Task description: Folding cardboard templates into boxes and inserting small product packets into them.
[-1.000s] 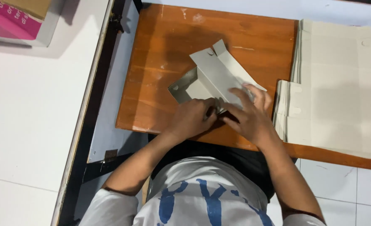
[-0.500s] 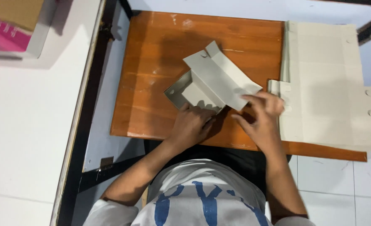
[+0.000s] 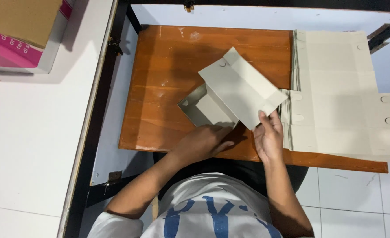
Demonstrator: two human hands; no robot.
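Note:
A partly folded grey cardboard box blank [image 3: 234, 94] lies on the orange wooden desk [image 3: 168, 79], one long panel raised and tilted toward the back. My left hand [image 3: 204, 141] rests on the desk at the blank's near edge, fingers pressing its lower flap. My right hand [image 3: 269, 136] pinches the near right corner of the raised panel. A stack of flat grey box blanks [image 3: 336, 92] lies on the right side of the desk, right beside my right hand.
A white table [image 3: 32, 132] stands to the left, carrying a pink-and-white carton [image 3: 10, 55] with a brown cardboard piece [image 3: 23, 17] on top. A black metal frame [image 3: 93, 132] runs between table and desk. White tiled floor shows below right.
The blank's long panel has been lifted and unfolded further back. Both hands have drawn apart, the left staying at the near flap, the right shifting to the panel's corner.

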